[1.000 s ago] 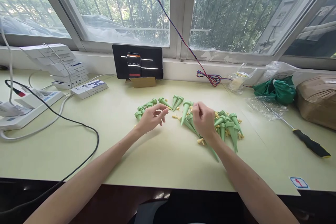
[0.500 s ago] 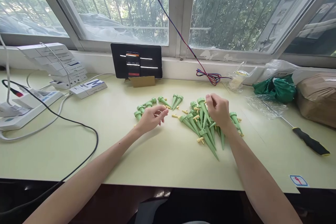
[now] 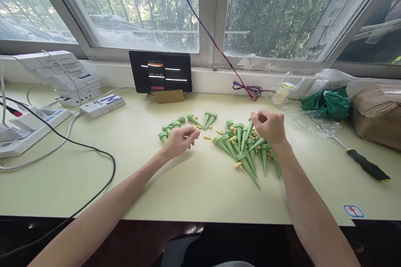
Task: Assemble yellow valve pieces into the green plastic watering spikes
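My right hand [image 3: 270, 127] is closed, its thumb and fingers pinching the cap end of a green plant watering spike [image 3: 249, 128], which tilts with its point down and left. Beneath it lies a heap of several green watering spikes [image 3: 247, 166] with small yellow valves [image 3: 238, 166]. My left hand [image 3: 178, 142] rests on the table, fingers loosely curled and thumb a little apart, nothing visible in it. Behind and left of it lie more green spikes [image 3: 166, 128], partly covered by the hand. A pair of spikes [image 3: 210, 120] sits between the groups, near loose yellow valves [image 3: 208, 137].
A tablet [image 3: 175, 71] leans at the windowsill on a cardboard stand [image 3: 167, 96]. White boxes [image 3: 72, 77] and a power strip [image 3: 37, 133] with a black cable [image 3: 94, 148] are on the left. On the right lie a screwdriver [image 3: 368, 164], a green bag [image 3: 328, 103] and a brown parcel [image 3: 377, 114].
My right hand has moved right and slightly away with the watering spike, uncovering more of the heap. My left hand has stayed nearly still. The view has shifted slightly.
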Demonstrator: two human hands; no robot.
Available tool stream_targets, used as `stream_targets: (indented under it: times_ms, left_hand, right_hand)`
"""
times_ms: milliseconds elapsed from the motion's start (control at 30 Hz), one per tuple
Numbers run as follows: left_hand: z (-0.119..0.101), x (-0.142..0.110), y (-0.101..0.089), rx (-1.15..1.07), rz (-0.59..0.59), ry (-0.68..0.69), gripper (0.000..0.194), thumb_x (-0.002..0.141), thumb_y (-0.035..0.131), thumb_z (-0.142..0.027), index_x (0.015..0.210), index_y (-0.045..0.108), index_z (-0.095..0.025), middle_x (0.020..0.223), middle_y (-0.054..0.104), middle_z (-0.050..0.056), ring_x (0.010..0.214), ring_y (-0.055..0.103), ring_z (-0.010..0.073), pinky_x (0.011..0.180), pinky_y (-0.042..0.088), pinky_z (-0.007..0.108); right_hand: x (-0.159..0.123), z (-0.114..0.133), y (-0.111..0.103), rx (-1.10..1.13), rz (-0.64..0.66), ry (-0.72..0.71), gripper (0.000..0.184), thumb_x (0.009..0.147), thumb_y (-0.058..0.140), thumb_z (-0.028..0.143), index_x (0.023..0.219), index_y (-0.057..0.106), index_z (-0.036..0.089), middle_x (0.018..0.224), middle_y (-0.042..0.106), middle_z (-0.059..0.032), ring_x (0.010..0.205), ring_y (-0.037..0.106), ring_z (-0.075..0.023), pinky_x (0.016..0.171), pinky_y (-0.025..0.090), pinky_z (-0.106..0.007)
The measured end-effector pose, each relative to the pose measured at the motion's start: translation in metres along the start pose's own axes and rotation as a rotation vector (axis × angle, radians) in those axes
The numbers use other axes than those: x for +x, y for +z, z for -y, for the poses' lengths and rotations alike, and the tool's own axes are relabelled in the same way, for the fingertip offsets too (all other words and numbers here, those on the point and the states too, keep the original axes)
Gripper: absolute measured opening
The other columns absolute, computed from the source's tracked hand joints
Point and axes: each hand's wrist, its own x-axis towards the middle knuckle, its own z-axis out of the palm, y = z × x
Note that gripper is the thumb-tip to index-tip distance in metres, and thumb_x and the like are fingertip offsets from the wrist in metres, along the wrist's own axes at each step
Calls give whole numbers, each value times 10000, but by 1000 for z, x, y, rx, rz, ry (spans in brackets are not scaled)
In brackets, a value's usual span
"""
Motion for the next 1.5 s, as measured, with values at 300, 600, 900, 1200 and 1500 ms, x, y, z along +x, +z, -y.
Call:
stream_targets:
  times_ms: [300, 600, 900, 1200, 1500]
  left_hand:
    - [1, -1, 0, 4, 6, -7, 421, 909, 534, -516, 742, 661, -150, 686, 632, 36, 552, 603, 118, 473, 528, 217]
    - [1, 0, 0, 0, 5, 2, 412, 910, 533, -505, 746, 665, -151, 705, 648, 43, 557, 604, 119, 470, 530, 218]
    - [1, 0, 1, 3, 5, 6, 426, 904, 531, -519, 744, 670, -149, 701, 661, 48, 551, 607, 122, 468, 530, 215]
    - [-1, 0, 0, 13, 4, -8, 412, 906, 541, -495, 719, 663, -150, 677, 655, 46, 544, 603, 123, 474, 523, 220]
    - [-3, 0, 0, 48, -13, 17, 422, 900, 539, -507, 698, 662, -157, 659, 658, 41, 532, 607, 124, 469, 521, 215]
  right_hand:
    - [0, -4, 0, -71, 132, 25, 337, 779, 553, 380, 508, 460, 204, 495, 516, 1, 503, 431, -132, 565, 305, -268]
    - [0, -6, 0, -133, 223, 70, 336, 740, 580, 385, 487, 450, 207, 519, 544, -5, 530, 441, -146, 557, 291, -270]
    - [0, -6, 2, -139, 263, 77, 375, 745, 593, 426, 483, 436, 210, 527, 554, -5, 525, 445, -145, 549, 279, -274]
    - [-1, -1, 0, -130, 175, 85, 496, 762, 606, 530, 467, 374, 207, 465, 462, 14, 491, 380, -128, 540, 258, -270]
    - [-16, 35, 16, 62, 61, -108, 399, 893, 514, 401, 550, 452, 207, 501, 496, 12, 486, 406, -117, 566, 305, -269]
